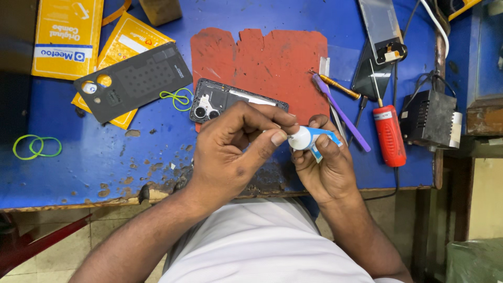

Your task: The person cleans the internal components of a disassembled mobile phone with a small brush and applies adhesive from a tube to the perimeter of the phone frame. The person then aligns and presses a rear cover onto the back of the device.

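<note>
Head view, looking down on a worn blue workbench (pixel 105 157): at the far left lie two green rubber bands (pixel 36 147), with yellow cardboard packages (pixel 68 36) above them and a dark grey phone back cover (pixel 133 81) lying slantwise across one package. Next comes a red mat (pixel 262 63), on whose near edge rests an opened phone body (pixel 230 102), camera lenses toward the left. In front of it the left hand (pixel 230 152) is curled, its thumb and forefinger pinched on the white cap end of a small white and blue tube (pixel 309 139). The tube lies roughly level, its long axis running left to right, cap toward the left hand and body toward the right hand (pixel 325 167), which is closed around the blue part with the fingers wrapped beneath. So the tube sits between the two hands, touching both, just nearer than the phone body. Further right lie a purple pry tool (pixel 343 115), a brass-handled screwdriver (pixel 340 86), a red-handled soldering iron (pixel 389 133) and a black box (pixel 429 118) with cables.
</note>
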